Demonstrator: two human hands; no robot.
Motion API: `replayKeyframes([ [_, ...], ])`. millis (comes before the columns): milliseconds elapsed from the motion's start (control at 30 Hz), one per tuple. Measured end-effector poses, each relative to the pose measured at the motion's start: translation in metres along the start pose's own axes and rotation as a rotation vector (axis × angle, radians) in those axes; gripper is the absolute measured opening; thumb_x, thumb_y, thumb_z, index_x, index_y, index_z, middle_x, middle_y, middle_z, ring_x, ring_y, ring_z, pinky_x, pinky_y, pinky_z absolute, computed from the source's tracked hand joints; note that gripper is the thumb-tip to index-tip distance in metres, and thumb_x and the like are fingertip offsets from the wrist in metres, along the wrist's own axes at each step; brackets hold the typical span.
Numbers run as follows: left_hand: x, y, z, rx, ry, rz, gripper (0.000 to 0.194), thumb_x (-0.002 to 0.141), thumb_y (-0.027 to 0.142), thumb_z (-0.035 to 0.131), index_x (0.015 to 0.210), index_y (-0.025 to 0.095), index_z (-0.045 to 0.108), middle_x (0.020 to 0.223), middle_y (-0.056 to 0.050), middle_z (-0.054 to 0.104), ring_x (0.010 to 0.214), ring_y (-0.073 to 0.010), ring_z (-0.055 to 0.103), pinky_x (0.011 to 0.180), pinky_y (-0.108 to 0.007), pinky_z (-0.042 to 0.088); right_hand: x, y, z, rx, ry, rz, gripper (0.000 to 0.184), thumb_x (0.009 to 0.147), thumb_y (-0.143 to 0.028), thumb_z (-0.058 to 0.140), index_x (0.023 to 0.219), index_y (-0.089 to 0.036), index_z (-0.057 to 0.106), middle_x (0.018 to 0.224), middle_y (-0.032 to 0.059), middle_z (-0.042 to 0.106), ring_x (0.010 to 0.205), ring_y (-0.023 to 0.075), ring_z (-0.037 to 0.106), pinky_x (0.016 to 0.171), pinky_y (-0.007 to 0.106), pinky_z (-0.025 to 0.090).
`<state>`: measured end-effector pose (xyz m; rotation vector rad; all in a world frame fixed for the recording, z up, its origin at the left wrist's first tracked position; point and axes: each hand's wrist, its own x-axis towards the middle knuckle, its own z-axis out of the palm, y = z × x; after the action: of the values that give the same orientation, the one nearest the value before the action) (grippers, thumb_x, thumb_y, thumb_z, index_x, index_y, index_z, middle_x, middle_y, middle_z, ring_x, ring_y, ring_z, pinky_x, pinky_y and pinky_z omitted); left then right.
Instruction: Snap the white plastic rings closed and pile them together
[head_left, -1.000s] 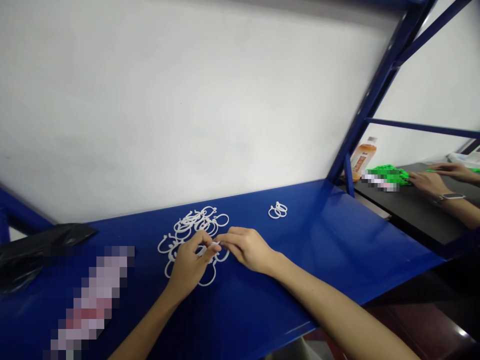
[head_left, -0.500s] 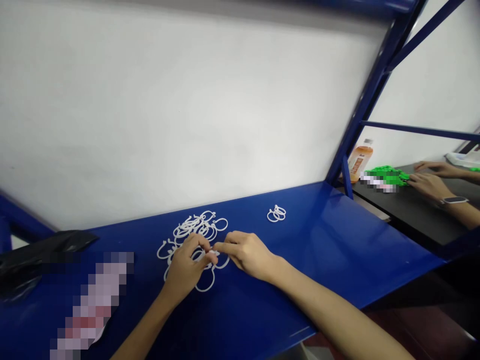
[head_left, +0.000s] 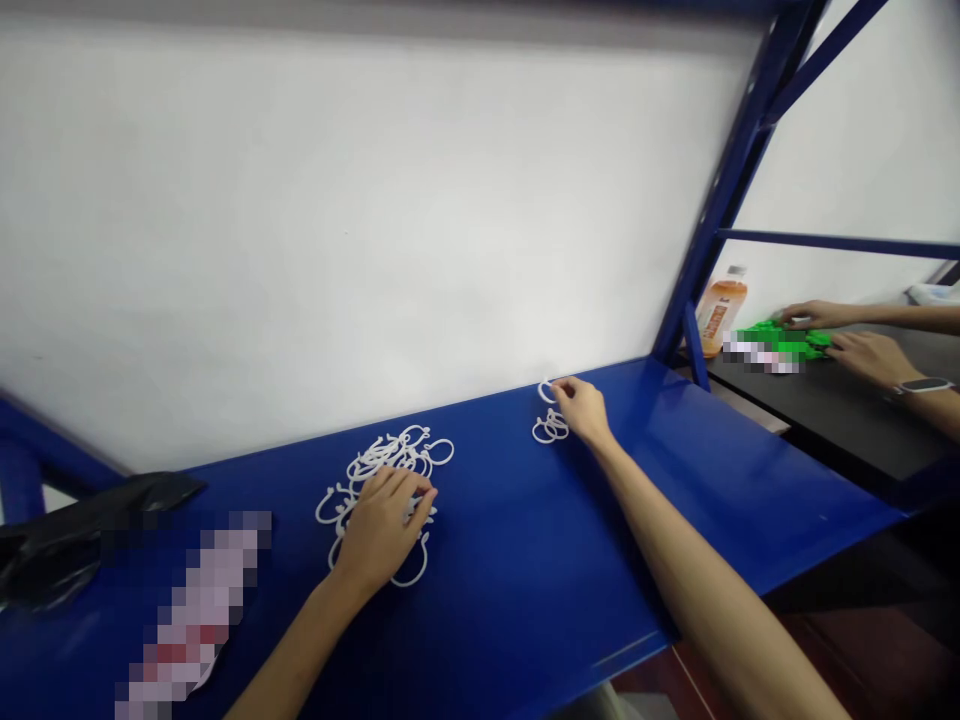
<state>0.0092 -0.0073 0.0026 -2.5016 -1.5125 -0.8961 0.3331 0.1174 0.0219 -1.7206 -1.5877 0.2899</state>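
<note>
A pile of white, open-ended curtain rings with small knobbed ends lies on the blue table. My left hand rests over the near part of this pile, fingers loosely curved and the thumb tip close to them. Rings show under and around it, none plainly gripped. Farther right, my right hand pinches one white curtain ring between thumb and fingers near the back edge. Just in front of that ring lies a small group of white curtain rings.
Blue table against a white wall. At left lie a black plastic bag and a blurred-out pale item. Beyond the blue frame post, another person's hands handle green pieces beside a bottle.
My right hand has left the pile and moved right and back with a white curtain ring. My left hand has stayed over the pile, its fingers now turned lower.
</note>
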Motion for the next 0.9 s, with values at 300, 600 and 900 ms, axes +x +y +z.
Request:
replayKeyframes([
  [300,0.043,0.003,0.021,0.278,-0.071,0.03,0.018,0.094,0.034,0.054,0.093,0.02,0.066,0.095,-0.008,0.067,0.096,-0.0275,0.056,0.086,-0.043,0.042,0.045,0.042,-0.005,-0.01,-0.434,-0.137,0.018,0.085,-0.024,0.063,0.092,-0.019,0.079,0.088,0.0023,0.078,0.081,0.0158,0.071,0.072,0.021,0.049],
  [600,0.061,0.006,0.03,0.314,-0.149,0.098,0.02,0.094,0.025,0.053,0.08,0.021,0.067,0.083,-0.007,0.064,0.087,-0.0252,0.053,0.076,-0.038,0.038,0.039,0.025,-0.006,-0.101,-0.369,-0.25,0.034,0.088,-0.019,0.063,0.121,-0.013,0.069,0.101,0.0107,0.075,0.092,0.021,0.068,0.084,0.027,0.048],
  [900,0.023,0.035,0.016,0.113,0.052,0.251,0.019,0.099,0.025,0.05,0.095,0.023,0.068,0.073,-0.001,0.067,0.081,-0.0208,0.056,0.079,-0.037,0.039,-0.055,-0.054,0.002,0.179,-0.438,-0.569,0.027,0.1,-0.037,0.053,0.109,-0.018,0.069,0.1,0.0057,0.072,0.087,0.0151,0.066,0.08,0.026,0.048],
])
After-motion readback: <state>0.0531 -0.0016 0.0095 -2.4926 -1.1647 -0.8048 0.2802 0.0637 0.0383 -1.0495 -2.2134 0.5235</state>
